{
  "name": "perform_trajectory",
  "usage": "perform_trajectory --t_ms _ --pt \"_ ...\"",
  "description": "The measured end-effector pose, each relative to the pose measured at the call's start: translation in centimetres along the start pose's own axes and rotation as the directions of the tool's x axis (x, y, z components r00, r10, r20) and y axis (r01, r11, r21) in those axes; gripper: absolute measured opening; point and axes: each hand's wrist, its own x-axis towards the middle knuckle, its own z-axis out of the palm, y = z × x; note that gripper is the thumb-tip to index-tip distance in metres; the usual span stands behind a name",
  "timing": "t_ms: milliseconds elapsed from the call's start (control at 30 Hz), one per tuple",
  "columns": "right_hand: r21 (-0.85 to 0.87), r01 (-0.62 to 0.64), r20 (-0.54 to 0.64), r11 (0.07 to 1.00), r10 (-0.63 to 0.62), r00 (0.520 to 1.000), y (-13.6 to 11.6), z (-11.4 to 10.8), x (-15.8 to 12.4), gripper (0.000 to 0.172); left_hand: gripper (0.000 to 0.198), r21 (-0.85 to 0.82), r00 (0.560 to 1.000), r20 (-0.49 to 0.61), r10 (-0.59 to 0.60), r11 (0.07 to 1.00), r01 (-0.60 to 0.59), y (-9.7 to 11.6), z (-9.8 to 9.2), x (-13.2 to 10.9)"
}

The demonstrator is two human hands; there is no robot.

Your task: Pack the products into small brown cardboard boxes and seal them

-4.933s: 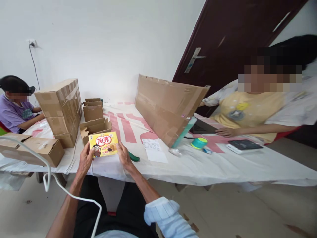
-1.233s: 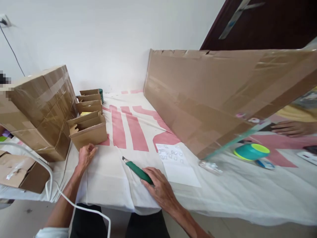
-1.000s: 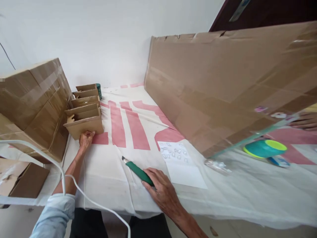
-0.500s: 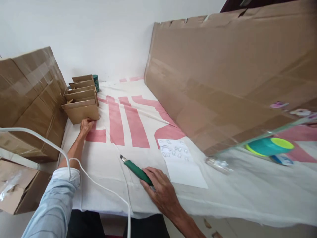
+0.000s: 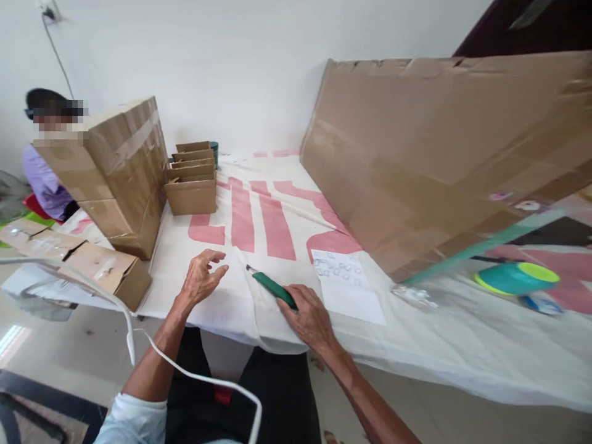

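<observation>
My right hand rests palm down on the white cloth near the table's front edge, its fingers lying over the rear end of a green utility knife. The knife's blade tip points away to the upper left. My left hand hovers just above the cloth to the left of the knife, fingers apart and slightly curled, holding nothing. A row of small open cardboard boxes stands further back, well clear of that hand.
A stack of taped brown cartons stands at left, with flatter boxes at the table's left end. A large cardboard sheet leans at right. A paper sheet and a teal lid lie on the cloth. A person sits far left.
My left hand has left the small boxes and drawn back toward me, now open above the cloth. The right hand stays on the knife. The yellow snack box held earlier is out of view.
</observation>
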Motion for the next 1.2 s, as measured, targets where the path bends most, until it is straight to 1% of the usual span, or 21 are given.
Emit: perform_trajectory --t_ms 67,133,200,267,300,367,467,533,600,667,733,833,933,1000,1033,1100,1200 --pt "-0.007 0.006 -0.001 1.000 -0.006 1.000 0.2 0.1 -0.2 0.025 0.020 0.095 0.994 -0.075 0.073 0.993 -0.066 0.9 -2.9 -1.4" --pt "-0.004 0.015 0.000 1.000 -0.015 1.000 0.3 0.3 -0.3 0.026 0.019 0.225 0.977 -0.159 0.141 0.969 -0.104 1.6 -6.0 -2.6" --pt "0.008 0.017 0.005 1.000 -0.017 1.000 0.4 0.5 -0.3 0.025 0.019 0.341 0.953 -0.242 0.185 0.935 -0.095 1.8 -9.4 -3.7" --pt "0.010 0.017 0.009 1.000 -0.017 1.000 0.3 0.5 -0.3 0.025 0.020 0.433 0.923 -0.323 0.208 0.900 -0.051 1.4 -12.9 -4.7" --pt "0.006 0.021 0.008 1.000 -0.021 1.000 0.3 0.6 -0.3 0.025 0.021 0.471 0.907 -0.367 0.205 0.882 -0.008 1.0 -14.6 -5.3" --pt "-0.009 0.033 0.002 0.999 -0.033 0.999 0.3 0.6 -0.3 0.026 0.025 0.531 0.875 -0.456 0.165 0.839 0.118 -0.5 -18.3 -6.3" --pt "-0.012 0.057 -0.009 0.998 -0.057 0.998 0.4 0.7 -0.3 0.026 0.036 0.541 0.789 -0.614 0.039 0.749 0.383 -3.4 -23.2 -7.6" --pt "-0.003 0.063 -0.017 0.998 -0.063 0.998 0.5 0.9 -0.2 0.026 0.040 0.508 0.739 -0.671 -0.063 0.686 0.520 -5.1 -25.7 -8.4" --pt "0.003 0.060 -0.024 0.998 -0.060 0.998 0.6 1.0 -0.2 0.028 0.041 0.490 0.721 -0.684 -0.110 0.662 0.567 -6.4 -27.3 -9.0" --pt "0.005 0.054 -0.026 0.999 -0.054 0.998 0.7 1.1 -0.2 0.028 0.041 0.492 0.726 -0.678 -0.116 0.662 0.565 -7.2 -27.8 -9.3" --pt "0.004 0.054 -0.022 0.999 -0.054 0.998 0.7 1.0 -0.2 0.029 0.040 0.497 0.731 -0.674 -0.110 0.664 0.558 -7.7 -27.7 -9.4" --pt "-0.006 0.051 -0.023 0.999 -0.051 0.998 0.6 0.8 -0.2 0.031 0.036 0.496 0.727 -0.679 -0.104 0.666 0.558 -8.1 -26.8 -9.4" --pt "-0.010 0.043 -0.020 0.999 -0.043 0.999 0.4 0.6 -0.3 0.032 0.030 0.479 0.713 -0.692 -0.113 0.666 0.571 -7.9 -25.8 -9.7" --pt "-0.011 0.042 -0.013 0.999 -0.043 0.999 0.3 0.6 -0.3 0.030 0.028 0.483 0.713 -0.693 -0.110 0.664 0.571 -7.5 -24.8 -10.1" --pt "-0.012 0.043 -0.011 0.999 -0.043 0.999 0.3 0.5 -0.3 0.030 0.027 0.494 0.721 -0.686 -0.099 0.664 0.561 -7.1 -24.1 -10.4" --pt "-0.017 0.043 -0.006 0.999 -0.043 0.999 0.2 0.5 -0.4 0.029 0.027 0.528 0.751 -0.656 -0.069 0.670 0.523 -6.3 -22.4 -10.9" --pt "-0.038 0.047 0.006 0.998 -0.047 0.999 0.2 0.4 -0.5 0.028 0.030 0.560 0.801 -0.597 -0.040 0.694 0.452 -4.8 -19.3 -11.4"
